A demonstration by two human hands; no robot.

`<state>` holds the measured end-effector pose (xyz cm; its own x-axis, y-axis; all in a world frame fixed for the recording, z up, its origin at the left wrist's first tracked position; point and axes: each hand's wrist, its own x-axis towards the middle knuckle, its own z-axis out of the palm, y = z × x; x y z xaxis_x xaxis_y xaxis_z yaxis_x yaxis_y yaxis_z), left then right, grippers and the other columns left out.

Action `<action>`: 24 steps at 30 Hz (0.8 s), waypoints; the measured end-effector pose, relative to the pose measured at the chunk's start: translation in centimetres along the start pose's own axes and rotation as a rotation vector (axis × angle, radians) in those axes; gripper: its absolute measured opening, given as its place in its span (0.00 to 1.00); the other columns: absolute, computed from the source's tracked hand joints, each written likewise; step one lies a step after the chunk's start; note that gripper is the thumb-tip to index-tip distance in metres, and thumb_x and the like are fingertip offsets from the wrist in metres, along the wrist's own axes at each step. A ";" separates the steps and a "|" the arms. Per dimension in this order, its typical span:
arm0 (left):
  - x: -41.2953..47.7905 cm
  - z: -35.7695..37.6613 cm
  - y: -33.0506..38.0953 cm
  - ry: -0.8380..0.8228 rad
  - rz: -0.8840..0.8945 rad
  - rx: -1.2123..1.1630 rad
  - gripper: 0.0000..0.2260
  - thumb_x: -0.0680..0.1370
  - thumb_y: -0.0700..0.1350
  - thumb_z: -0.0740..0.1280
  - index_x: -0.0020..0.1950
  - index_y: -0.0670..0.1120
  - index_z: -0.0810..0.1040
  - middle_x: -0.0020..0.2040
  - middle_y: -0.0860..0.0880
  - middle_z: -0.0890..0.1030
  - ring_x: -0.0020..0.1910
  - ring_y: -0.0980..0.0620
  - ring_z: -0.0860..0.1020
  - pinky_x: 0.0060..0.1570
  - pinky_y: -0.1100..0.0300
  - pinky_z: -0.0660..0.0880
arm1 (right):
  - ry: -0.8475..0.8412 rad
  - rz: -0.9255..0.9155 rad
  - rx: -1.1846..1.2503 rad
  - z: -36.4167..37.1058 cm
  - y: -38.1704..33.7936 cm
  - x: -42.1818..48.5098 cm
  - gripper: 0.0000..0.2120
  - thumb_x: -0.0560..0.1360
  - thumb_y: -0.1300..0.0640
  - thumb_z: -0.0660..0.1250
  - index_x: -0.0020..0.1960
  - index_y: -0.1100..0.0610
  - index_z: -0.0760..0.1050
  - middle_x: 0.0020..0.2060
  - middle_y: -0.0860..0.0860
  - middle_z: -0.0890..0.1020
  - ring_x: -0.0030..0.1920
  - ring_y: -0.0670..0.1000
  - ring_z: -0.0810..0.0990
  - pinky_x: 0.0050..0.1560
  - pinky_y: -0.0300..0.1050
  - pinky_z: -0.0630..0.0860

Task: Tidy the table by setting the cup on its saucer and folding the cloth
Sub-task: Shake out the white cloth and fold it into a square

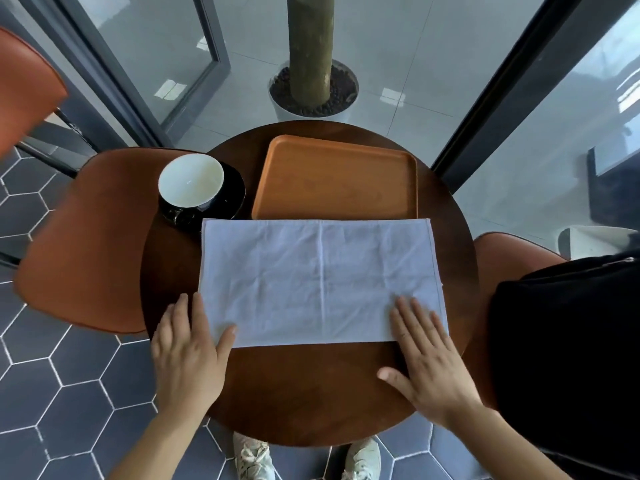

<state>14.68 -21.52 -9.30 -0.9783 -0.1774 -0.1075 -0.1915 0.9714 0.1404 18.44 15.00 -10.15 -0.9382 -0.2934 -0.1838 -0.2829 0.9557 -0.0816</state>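
The round dark wooden table (304,393) fills the middle of the view, with orange chairs close against its left (83,244) and right (509,251) edges and a black bag (568,358) sitting on the right one, so the sides are hemmed in; the near edge, above a pair of pale shoes (252,459), is open, and a broad bare strip of wood lies between that edge and the cloth. Beyond the far edge stands a white planter (343,114) with a trunk behind glass. An orange tray (336,178) lies flat on the far half of the table, its near rim just touching or slightly tucked under the far edge of the cloth. The pale blue cloth (322,282) is spread flat as a wide rectangle across the centre, lightly creased, with a vertical fold line down its middle; its right edge comes close to the table's rim. The left hand (188,351) rests palm down with fingers spread at the cloth's near left corner, thumb on the fabric, gripping nothing. The right hand (433,362) lies flat and splayed over the near right corner, fingers pressing the fabric, likewise unclenched. At the far left, the white-lined dark cup (190,185) already sits on its black saucer (232,192), beside the tray and just beyond the cloth's far left corner.
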 end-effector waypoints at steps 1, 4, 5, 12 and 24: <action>-0.1 -0.2 0.2 0.022 -0.051 -0.019 0.34 0.78 0.60 0.61 0.74 0.36 0.66 0.69 0.34 0.70 0.67 0.32 0.68 0.59 0.34 0.69 | 0.002 0.025 0.008 0.0 0.8 -0.6 0.44 0.79 0.29 0.49 0.82 0.60 0.49 0.82 0.56 0.50 0.82 0.57 0.47 0.78 0.59 0.49; 0.1 -0.9 0.3 0.019 -0.165 -0.067 0.32 0.75 0.52 0.74 0.71 0.34 0.70 0.60 0.33 0.74 0.57 0.30 0.72 0.51 0.35 0.73 | 0.011 0.050 0.036 0.2 1.7 -1.3 0.43 0.80 0.29 0.48 0.81 0.60 0.51 0.82 0.56 0.52 0.82 0.56 0.47 0.79 0.56 0.49; 0.3 -1.3 0.2 -0.002 -0.198 -0.099 0.31 0.75 0.51 0.74 0.71 0.34 0.71 0.59 0.32 0.75 0.57 0.31 0.73 0.53 0.36 0.73 | 0.014 0.050 0.040 0.4 1.8 -1.3 0.43 0.80 0.29 0.48 0.81 0.60 0.51 0.82 0.56 0.52 0.82 0.56 0.47 0.79 0.56 0.48; 1.9 -3.3 0.1 -0.090 -0.374 -0.278 0.24 0.78 0.55 0.70 0.66 0.39 0.76 0.56 0.38 0.81 0.59 0.37 0.77 0.54 0.44 0.73 | 0.077 0.054 0.049 0.6 1.7 -1.1 0.40 0.81 0.31 0.48 0.81 0.60 0.55 0.81 0.56 0.55 0.82 0.55 0.49 0.80 0.55 0.47; 1.9 -2.8 0.0 -0.056 -0.639 -0.668 0.15 0.72 0.39 0.75 0.59 0.45 0.80 0.53 0.42 0.83 0.49 0.39 0.83 0.52 0.45 0.81 | 0.244 -0.016 0.234 -1.3 -2.5 0.9 0.30 0.81 0.39 0.55 0.72 0.58 0.73 0.77 0.56 0.67 0.79 0.57 0.59 0.76 0.61 0.62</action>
<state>12.64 -22.33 -6.72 -0.6694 -0.6231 -0.4046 -0.7161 0.3963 0.5745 18.07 12.38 -8.82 -0.9622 -0.2665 0.0569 -0.2707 0.9113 -0.3103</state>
